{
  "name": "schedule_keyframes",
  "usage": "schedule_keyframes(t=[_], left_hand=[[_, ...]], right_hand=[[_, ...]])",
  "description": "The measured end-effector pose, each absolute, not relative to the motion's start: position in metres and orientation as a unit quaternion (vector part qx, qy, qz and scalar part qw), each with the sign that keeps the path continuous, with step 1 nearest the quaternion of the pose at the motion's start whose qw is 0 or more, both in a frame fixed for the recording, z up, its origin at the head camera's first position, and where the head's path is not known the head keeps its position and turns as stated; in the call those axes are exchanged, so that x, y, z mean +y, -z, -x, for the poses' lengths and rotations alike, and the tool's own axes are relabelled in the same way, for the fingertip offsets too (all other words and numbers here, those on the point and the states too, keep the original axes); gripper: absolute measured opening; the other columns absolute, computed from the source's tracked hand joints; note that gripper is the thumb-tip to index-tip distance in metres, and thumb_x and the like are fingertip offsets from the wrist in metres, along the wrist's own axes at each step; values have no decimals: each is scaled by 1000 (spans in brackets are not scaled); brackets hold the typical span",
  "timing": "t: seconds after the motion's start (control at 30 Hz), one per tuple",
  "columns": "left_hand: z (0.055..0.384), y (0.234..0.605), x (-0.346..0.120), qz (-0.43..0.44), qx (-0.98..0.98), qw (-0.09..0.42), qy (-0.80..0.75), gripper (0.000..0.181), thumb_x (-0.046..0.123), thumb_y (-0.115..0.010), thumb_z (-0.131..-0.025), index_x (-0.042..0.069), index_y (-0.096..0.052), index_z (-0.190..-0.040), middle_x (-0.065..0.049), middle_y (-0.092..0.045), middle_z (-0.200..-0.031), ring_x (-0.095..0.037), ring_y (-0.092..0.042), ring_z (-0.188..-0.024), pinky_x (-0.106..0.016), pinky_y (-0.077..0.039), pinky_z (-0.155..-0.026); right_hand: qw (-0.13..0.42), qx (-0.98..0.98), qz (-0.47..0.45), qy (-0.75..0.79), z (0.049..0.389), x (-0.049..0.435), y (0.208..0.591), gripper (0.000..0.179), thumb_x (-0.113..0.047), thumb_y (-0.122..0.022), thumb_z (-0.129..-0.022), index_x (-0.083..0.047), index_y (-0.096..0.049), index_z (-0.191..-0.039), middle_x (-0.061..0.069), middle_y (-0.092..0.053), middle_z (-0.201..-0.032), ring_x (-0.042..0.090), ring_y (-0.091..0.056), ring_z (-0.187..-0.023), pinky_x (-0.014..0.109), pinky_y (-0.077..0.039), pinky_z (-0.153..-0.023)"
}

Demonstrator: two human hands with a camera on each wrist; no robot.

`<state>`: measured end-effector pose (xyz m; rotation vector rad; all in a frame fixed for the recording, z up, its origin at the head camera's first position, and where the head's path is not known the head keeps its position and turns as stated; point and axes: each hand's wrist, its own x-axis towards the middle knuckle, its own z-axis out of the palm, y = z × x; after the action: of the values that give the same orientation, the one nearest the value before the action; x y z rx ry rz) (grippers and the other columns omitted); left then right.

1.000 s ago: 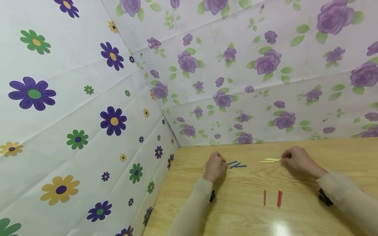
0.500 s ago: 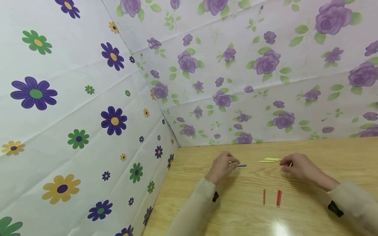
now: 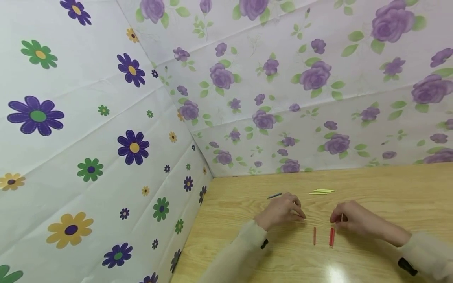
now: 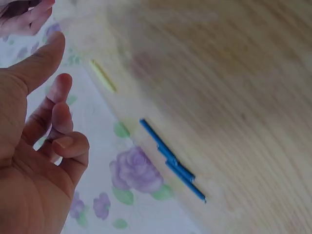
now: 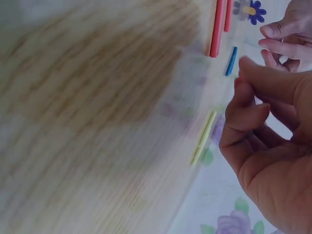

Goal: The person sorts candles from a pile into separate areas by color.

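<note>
My left hand [image 3: 281,210] hovers over the wooden table with thumb and fingers apart and nothing between them. Close behind it lie thin blue sticks [image 4: 168,157], gathered side by side in an overlapping line; in the head view only one blue stick [image 3: 274,195] shows. My right hand [image 3: 362,220] is near the far ends of two bright red sticks [image 3: 332,237], its fingers loosely bent. Thumb and index fingertips come together in the right wrist view, and no stick shows there. A single darker red stick [image 3: 314,236] lies between the hands.
Several yellow sticks [image 3: 321,192] lie together toward the back of the wooden table [image 3: 400,184]. A floral cloth wall [image 3: 311,129] rises along the table's back edge, and another flowered cloth [image 3: 106,188] borders the left side.
My left hand has left the blue sticks, moving right and nearer; those sticks were scattered and now lie together. My right hand has come away from the yellow sticks toward the red ones.
</note>
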<state>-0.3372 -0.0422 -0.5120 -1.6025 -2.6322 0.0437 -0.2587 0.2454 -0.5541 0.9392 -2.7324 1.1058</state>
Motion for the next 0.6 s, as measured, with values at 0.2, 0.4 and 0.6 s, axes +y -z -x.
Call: schedule_keyframes(t=[0.2,0.4,0.6], left_hand=[[331,517,-35,544,-839,5,-26,17,39,-81,-97,35,-88,-112,12,-73,-117,-3,-63,-108,-6,-46,-86],[331,524,-30,560,-828,1,-44,20,42,-80,-97,38,-86,-115,14,-73,-119,0,-60,-108,-4,-44,-88],[329,526,-26,553,-831,-17,-57,18,43,-80,-98,41,-86,-114,14,-72,-120,0,-57,-106,-4,-40,-82]], right_hand=[[52,-854,-381,-351,256,241,563,15,-1,-85,-88,-7,-83,-101,-5,-70,-88,-8,-53,-80,21,-47,-62],[17,-851,-385,-356,256,241,566,14,-1,-82,-91,-12,-83,-101,-4,-68,-90,-6,-53,-81,21,-46,-63],[26,-848,-387,-361,258,239,571,14,-2,-83,-91,-15,-83,-96,-7,-68,-88,-8,-51,-79,20,-46,-62]])
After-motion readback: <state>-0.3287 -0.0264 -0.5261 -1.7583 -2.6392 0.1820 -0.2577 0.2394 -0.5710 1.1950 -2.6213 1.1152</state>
